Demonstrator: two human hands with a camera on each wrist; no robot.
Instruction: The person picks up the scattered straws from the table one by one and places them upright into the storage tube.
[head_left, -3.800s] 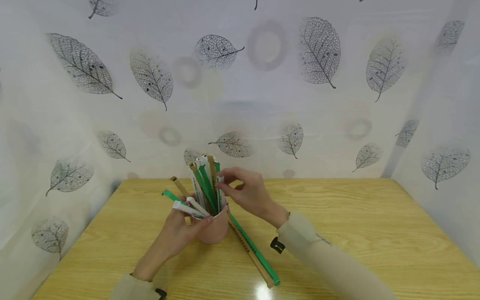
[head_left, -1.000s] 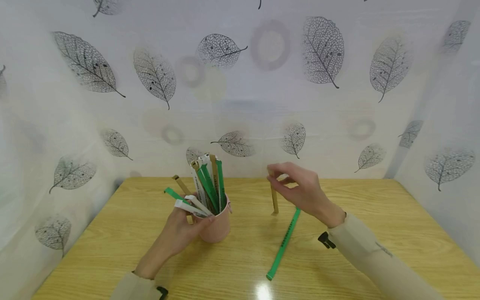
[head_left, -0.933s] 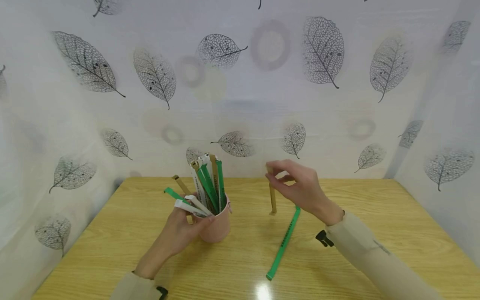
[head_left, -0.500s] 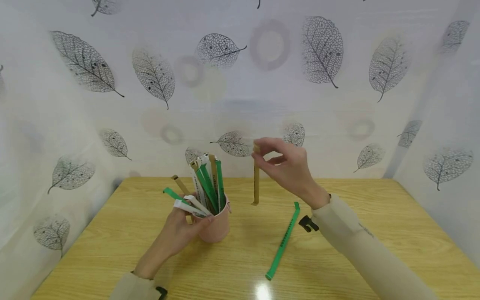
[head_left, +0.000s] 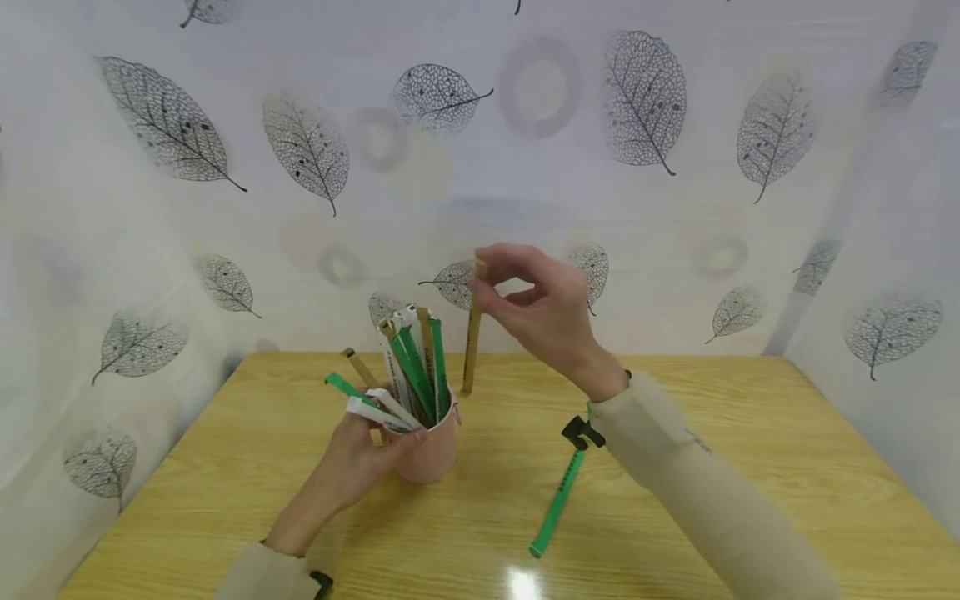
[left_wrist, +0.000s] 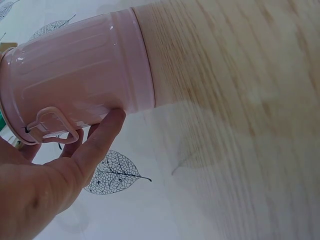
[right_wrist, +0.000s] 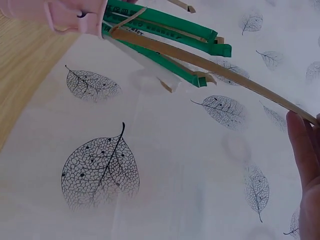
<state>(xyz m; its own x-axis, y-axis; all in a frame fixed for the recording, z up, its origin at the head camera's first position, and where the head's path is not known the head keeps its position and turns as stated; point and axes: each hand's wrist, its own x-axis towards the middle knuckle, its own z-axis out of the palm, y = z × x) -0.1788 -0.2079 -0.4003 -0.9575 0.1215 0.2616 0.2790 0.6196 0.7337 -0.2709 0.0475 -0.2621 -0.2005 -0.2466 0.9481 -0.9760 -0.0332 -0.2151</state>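
My left hand (head_left: 360, 467) holds a pink bucket (head_left: 431, 454) standing upright on the table, thumb at its rim and fingers along its side. In the left wrist view its ribbed wall (left_wrist: 75, 65) and small wire handle (left_wrist: 52, 120) show. Several long, paper-wrapped sticks fill it, green (head_left: 416, 375), white (head_left: 378, 414) and brown. Between thumb and fingertips, my right hand (head_left: 536, 304) pinches the top of one brown paper-wrapped stick (head_left: 472, 350). It hangs nearly upright just right of the bucket, its lower end close behind the rim in the head view.
One green wrapped stick (head_left: 555, 508) lies on the wooden table (head_left: 712, 433) right of the bucket, partly hidden by a black buckle (head_left: 582, 432) at the right sleeve. A white, leaf-printed curtain (head_left: 525, 192) encloses the back and sides.
Both loose sticks lay beside the bucket at first; then my right hand took the brown one. Over the last second it has risen and moved left toward the bucket. My left hand stays put.
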